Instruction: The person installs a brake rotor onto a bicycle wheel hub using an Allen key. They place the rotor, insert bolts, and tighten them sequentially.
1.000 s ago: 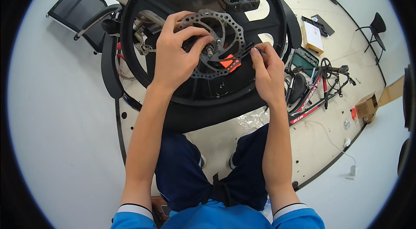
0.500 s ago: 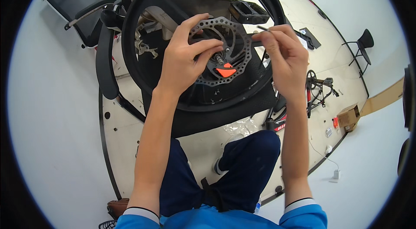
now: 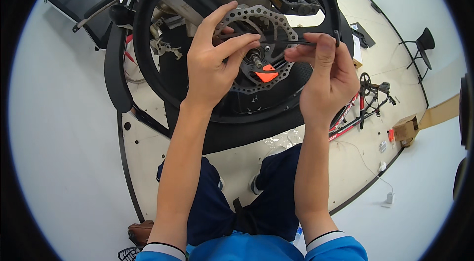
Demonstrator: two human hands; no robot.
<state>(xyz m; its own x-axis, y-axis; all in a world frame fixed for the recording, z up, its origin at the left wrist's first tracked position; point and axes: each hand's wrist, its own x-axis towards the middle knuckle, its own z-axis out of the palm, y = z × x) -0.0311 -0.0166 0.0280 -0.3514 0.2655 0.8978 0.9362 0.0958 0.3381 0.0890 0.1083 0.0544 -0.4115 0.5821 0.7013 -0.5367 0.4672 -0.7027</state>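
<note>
Both forearms raised, left hand (image 3: 212,66) fingers curled, right hand (image 3: 328,81) pinching

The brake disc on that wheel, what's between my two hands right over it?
In the head view, a thin dark rod spans the gap between the left hand and right hand, crossing the perforated brake disc above the axle end and an orange tag.

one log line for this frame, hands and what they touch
left hand: on brake disc | right hand: pinching thin black tool | wheel: black, upright before person
</note>
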